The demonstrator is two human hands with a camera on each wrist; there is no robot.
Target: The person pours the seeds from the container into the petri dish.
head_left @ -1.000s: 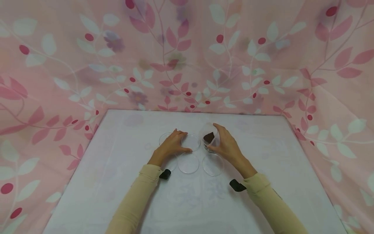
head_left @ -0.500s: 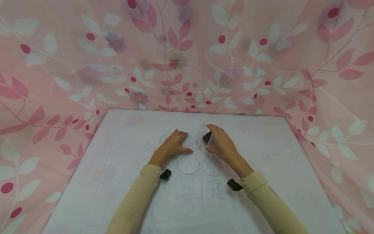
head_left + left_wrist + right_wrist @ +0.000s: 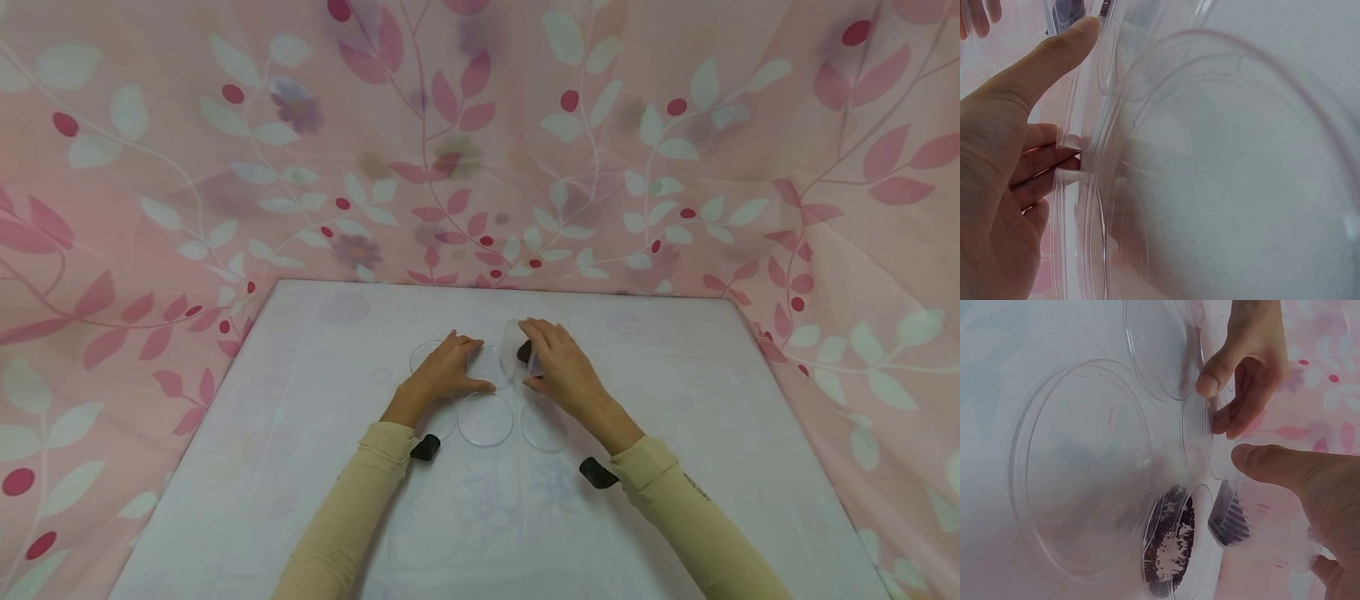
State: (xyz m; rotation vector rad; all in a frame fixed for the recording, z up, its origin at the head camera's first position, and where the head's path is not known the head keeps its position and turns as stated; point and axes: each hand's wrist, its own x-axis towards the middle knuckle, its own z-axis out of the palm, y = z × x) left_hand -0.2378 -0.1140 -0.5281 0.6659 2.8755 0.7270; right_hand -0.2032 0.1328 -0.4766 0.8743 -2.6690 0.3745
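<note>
My right hand [image 3: 566, 371] grips a clear plastic cup [image 3: 512, 340] tipped over to the left. Dark, soil-like material [image 3: 1229, 515] lies inside the cup, as the right wrist view shows. Under it is a clear petri dish [image 3: 1169, 550] whose bottom is partly covered with dark grains; my hand hides that dish in the head view. My left hand [image 3: 444, 371] holds the neighbouring petri dish [image 3: 491, 367] at the back middle, thumb at the near rim and fingers at the far rim. In the left wrist view the thumb [image 3: 1063, 56] lies against clear dish walls.
A front row of clear petri dishes stands close by: one in the middle [image 3: 485, 419], one at right [image 3: 547, 423], and one at left [image 3: 447, 421] partly behind my left wrist. Another dish [image 3: 420, 354] sits at back left. A pink floral curtain [image 3: 480, 150] surrounds the white table [image 3: 300, 467].
My right hand has shifted left and tilted the cup further to the left, and the dark material in it shows less. My left hand has stayed in place on its dish.
</note>
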